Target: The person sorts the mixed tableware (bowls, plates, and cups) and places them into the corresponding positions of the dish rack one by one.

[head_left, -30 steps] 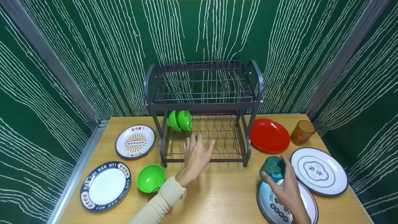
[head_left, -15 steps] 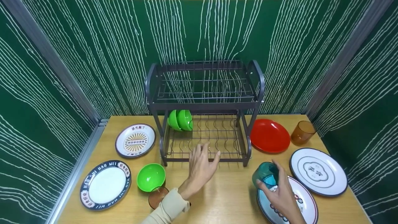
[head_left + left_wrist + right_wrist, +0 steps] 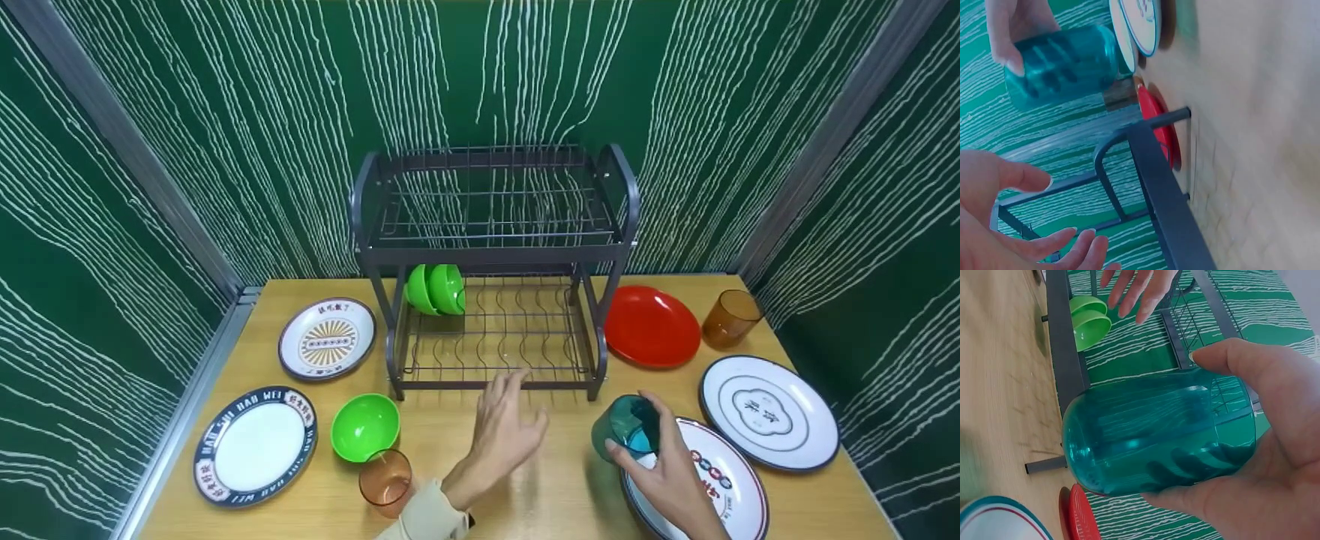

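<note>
One teal tumbler (image 3: 613,431) is grasped in the right grip (image 3: 664,463) above the tabletop (image 3: 555,491), near the red-lettered plate (image 3: 742,476), and I'd want light, even pressure on its sides (the left grip (image 3: 504,433), relaxed and holding nothing, hovers in front of the dish rack (image 3: 491,256)).

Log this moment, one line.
right hand: holds transparent teal cylindrical cup; left hand: empty; dark metal rack, lower tier: two green round bowls
</note>
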Tool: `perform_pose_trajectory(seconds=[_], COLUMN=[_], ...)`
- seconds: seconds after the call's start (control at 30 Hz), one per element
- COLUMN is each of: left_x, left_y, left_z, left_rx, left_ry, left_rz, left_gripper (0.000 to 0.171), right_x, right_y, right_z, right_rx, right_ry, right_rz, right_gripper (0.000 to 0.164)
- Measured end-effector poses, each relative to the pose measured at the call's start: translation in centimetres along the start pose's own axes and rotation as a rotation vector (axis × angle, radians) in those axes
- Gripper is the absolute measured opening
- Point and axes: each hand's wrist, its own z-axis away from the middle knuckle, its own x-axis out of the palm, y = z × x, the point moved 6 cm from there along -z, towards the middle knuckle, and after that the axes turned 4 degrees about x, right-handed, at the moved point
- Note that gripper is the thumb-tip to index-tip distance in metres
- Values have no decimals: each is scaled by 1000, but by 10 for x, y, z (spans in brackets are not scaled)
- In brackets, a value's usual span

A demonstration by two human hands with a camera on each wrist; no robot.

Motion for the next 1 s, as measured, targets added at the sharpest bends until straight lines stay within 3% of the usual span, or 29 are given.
perform_pose_trajectory(seconds=[0.13, 0.3, 0.53, 0.83, 1.0], left_x=[8, 22, 44, 57, 56], left_y=[5, 14, 22, 19, 20], left_z=[9, 18, 28, 31, 34], left_rx=[16, 59, 125, 161, 204], left_ry=[-78, -182, -316, -296, -212], left_rz=[26, 28, 83, 353, 367], left_gripper=[71, 90, 93, 86, 84], right_x=[3, 9, 24, 34, 37], right_y=[-6, -11, -21, -26, -29], right_z=[3, 5, 9, 11, 11], right_rx=[-46, 1, -15, 36, -9], right_ry=[7, -30, -95, -165, -124], right_rz=[-16, -36, -157, -300, -349], right_gripper=[85, 87, 85, 85, 80])
